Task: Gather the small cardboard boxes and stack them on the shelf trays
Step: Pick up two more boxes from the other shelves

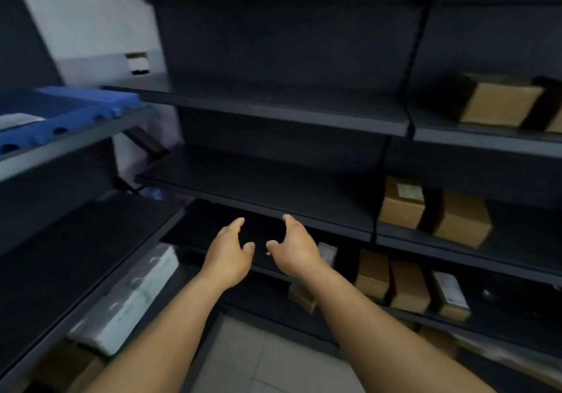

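Left hand (228, 255): fingers spread, holding nothing, near the dark shelf (258, 191).
Right hand (293, 248): fingers spread, holding nothing.
Cardboard boxes (431, 213): far right shelves.

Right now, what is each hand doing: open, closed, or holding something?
Left hand: open, fingers loosely spread, holding nothing.
Right hand: open, fingers loosely curved, holding nothing.

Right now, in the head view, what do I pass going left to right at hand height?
White wrapped package → left hand → right hand → row of cardboard boxes on the lower right shelf.
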The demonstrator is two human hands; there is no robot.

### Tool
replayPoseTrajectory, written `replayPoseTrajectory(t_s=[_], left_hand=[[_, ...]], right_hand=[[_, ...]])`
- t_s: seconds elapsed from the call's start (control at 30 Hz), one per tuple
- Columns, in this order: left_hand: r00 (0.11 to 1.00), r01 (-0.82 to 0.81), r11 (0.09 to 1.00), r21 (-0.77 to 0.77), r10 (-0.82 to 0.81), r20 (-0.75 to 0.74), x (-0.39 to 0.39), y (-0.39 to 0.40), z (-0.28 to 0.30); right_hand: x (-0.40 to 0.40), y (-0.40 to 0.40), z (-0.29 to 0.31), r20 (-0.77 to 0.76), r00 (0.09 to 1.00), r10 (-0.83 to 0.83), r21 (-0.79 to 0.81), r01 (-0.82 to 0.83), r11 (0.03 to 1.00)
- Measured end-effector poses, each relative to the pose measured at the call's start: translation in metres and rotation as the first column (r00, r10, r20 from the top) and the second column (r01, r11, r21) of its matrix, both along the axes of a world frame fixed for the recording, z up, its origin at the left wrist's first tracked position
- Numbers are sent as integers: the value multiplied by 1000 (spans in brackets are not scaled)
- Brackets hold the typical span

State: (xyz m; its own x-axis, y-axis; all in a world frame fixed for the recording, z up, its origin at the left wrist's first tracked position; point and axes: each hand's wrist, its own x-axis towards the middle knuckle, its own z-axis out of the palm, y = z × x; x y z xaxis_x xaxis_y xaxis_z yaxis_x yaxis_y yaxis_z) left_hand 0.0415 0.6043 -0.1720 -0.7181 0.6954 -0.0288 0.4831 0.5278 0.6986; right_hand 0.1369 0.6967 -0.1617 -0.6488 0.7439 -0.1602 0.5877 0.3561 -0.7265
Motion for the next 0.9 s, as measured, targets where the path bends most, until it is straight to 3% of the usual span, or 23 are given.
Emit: replayPoseTrajectory(t_s=[0.2, 0.4, 0.67, 0.9], left_hand=[[981, 163, 986, -45, -157, 112, 14, 39, -44], [954, 225, 972, -69, -206, 217, 19, 73, -88], [920, 152, 979, -135, -90, 381, -9, 130, -144], [933, 108, 975, -195, -31, 360, -30, 186, -201]], right_hand=[[32, 25, -37, 18, 985, -172, -50, 173, 984], [53, 53, -73, 44, 955, -294, -85, 297, 951], [60, 122, -132, 112, 947, -303, -207, 320, 924], [42, 184, -197, 200, 939, -279, -253, 324, 911]])
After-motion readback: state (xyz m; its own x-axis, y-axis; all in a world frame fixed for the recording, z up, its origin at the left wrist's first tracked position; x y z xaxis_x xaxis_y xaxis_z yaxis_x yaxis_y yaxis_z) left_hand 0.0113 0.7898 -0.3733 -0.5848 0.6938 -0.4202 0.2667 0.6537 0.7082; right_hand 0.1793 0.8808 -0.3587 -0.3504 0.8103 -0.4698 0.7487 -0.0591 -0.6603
